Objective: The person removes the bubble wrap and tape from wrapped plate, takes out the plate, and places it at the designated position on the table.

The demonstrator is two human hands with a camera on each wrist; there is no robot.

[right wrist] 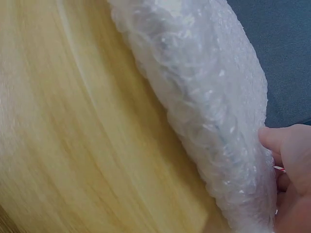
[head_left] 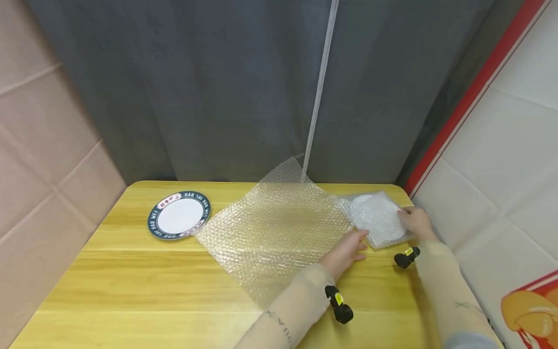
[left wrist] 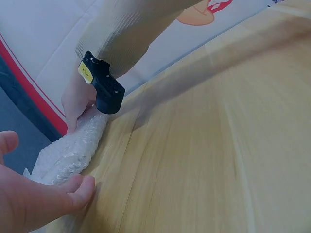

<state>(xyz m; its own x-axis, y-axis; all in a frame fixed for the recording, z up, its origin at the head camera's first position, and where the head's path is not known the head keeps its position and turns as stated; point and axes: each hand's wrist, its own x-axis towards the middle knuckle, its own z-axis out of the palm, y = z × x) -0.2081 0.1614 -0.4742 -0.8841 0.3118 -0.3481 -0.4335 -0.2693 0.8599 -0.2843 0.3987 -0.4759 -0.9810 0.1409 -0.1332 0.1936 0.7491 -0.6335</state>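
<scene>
A bundle of bubble wrap (head_left: 378, 220) lies at the table's right rear, and a white round shape shows through it. My right hand (head_left: 417, 223) pinches its right edge, with the thumb on top in the right wrist view (right wrist: 294, 160). Close to the bundle's front left corner is my left hand (head_left: 346, 249), fingers extended and thumb apart. In the left wrist view those fingers (left wrist: 73, 194) are beside the wrap's near edge; whether they touch it I cannot tell. A flat bubble wrap sheet (head_left: 270, 232) spreads left of the bundle, next to my left hand.
A white plate with a dark lettered rim (head_left: 179, 215) sits at the left rear, touching or just under the sheet's left corner. The sheet's far corner leans up on the grey curtain (head_left: 235, 97). A white wall panel (head_left: 488, 194) borders the wooden table (head_left: 144, 291) on the right.
</scene>
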